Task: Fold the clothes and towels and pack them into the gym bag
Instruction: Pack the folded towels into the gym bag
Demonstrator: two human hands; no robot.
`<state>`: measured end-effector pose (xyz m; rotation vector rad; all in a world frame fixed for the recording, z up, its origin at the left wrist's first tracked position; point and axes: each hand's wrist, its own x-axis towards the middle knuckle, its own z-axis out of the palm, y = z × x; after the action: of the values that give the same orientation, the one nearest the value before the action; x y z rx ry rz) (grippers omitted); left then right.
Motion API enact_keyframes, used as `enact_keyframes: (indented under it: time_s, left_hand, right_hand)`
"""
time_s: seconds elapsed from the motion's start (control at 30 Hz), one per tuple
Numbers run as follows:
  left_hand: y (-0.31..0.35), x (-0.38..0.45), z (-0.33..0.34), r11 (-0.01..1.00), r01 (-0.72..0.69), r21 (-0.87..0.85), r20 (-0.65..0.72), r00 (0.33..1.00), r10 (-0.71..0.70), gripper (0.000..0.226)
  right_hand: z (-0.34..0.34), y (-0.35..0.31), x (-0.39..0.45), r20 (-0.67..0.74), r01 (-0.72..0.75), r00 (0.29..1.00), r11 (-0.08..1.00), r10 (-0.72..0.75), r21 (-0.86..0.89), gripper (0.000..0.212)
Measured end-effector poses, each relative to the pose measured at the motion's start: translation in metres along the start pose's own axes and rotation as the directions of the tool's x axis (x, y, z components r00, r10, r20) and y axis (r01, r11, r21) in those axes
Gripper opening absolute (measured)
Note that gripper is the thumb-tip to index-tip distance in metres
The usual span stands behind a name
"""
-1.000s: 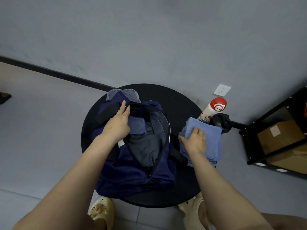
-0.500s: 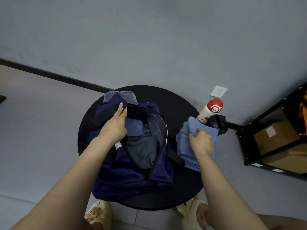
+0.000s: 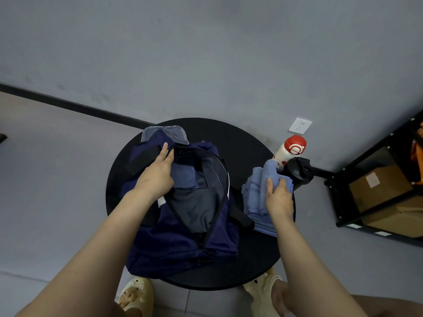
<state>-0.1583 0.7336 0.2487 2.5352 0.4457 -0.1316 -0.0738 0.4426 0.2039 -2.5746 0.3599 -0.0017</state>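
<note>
1. Your left hand [image 3: 158, 177] holds open one navy gym bag [image 3: 183, 243] on the round surface [image 3: 251, 152].
2. Your right hand [image 3: 278, 197] grips one blue towel [image 3: 254, 195] beside the bag.
3. One bottle [image 3: 290, 152] stands behind the towel.

Round black table [image 3: 242, 143] is set vs grey wall [image 3: 206, 53], black skirting strip [image 3: 75, 105] along base. White bottle w/ red cap [image 3: 291, 149] stands at table's right edge, black lidded item [image 3: 298, 171] just beside. White socket [image 3: 300, 125] is mounted on wall. Black shelf [image 3: 375, 161] w/ cardboard boxes [image 3: 377, 187] is seen at right. 2 yellow clogs [image 3: 137, 296] are seen below.
</note>
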Motion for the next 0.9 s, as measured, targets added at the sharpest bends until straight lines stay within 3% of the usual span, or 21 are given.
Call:
enact_keyframes:
  time_s: [0.23, 0.4, 0.57, 0.73, 0.9]
  left_hand:
    - [-0.001, 0.002, 0.001, 1.0, -0.006, 0.012, -0.002, 1.0, 0.006, 0.087]
    - [-0.001, 0.003, 0.002, 1.0, -0.006, 0.016, 0.001, 1.0, 0.006, 0.088]
    - [0.0, 0.004, 0.003, 1.0, -0.005, 0.02, 0.006, 1.0, 0.005, 0.088]
    - [0.0, 0.004, 0.003, 1.0, -0.009, 0.02, 0.005, 1.0, 0.009, 0.087]
    - [0.0, 0.004, 0.003, 1.0, -0.01, 0.017, 0.006, 1.0, 0.01, 0.087]
  right_hand:
    - [-0.007, 0.018, 0.005, -0.074, -0.098, 0.992, 0.994, 0.101, 0.048, 0.053]
    - [-0.013, 0.026, 0.015, 0.076, -0.192, 0.98, 0.967, 0.182, 0.164, 0.06]
    - [-0.013, 0.026, 0.024, 0.117, -0.188, 0.979, 0.966, 0.17, 0.176, 0.062]
    - [-0.012, 0.025, 0.03, 0.186, -0.204, 0.969, 0.948, 0.16, 0.245, 0.048]
    - [-0.012, 0.026, 0.035, 0.181, -0.27, 0.957, 0.924, 0.226, 0.27, 0.05]
